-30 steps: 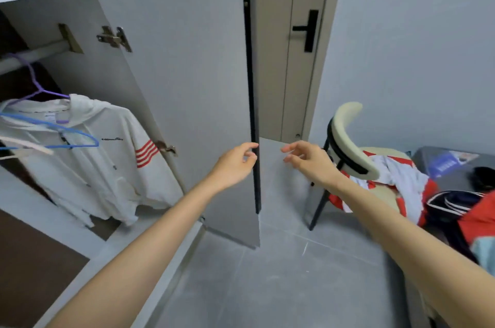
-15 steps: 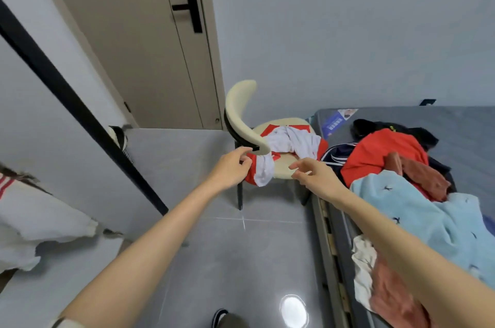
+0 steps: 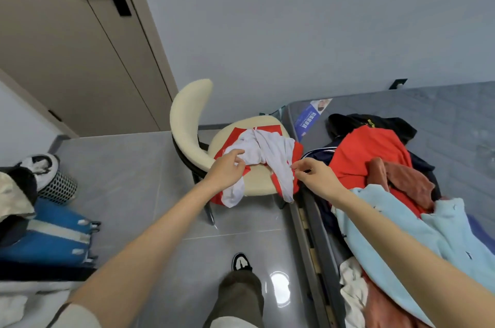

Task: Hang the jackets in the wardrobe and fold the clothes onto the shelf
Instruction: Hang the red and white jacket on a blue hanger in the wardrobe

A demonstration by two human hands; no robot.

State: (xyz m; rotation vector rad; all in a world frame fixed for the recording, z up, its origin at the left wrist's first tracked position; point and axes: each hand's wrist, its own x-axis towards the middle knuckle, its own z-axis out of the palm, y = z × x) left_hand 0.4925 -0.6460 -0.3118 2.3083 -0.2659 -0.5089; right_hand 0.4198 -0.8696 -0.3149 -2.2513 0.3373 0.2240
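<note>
Bedroom chair (image 3: 184, 124): red-and-white jacket (image 3: 270, 151) lies crosswise between your hands, left hand (image 3: 227, 171) gripping it, right hand (image 3: 314, 175) at its edge, grasp unclear.

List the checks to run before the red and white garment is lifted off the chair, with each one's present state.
1. Both hands at the red and white garment: ok; the left hand and right hand are at it on the chair.
2. Left hand's grip: cannot tell; its fingers lie over white fabric.
3. Right hand's grip: cannot tell; its fingertips meet at the garment's right edge.
4. Garment clear of the clothes pile on the bed: ok; it lies on the seat alone.
5. Garment laid flat: not ok; it is crumpled and one white part hangs over the seat's front.
</note>
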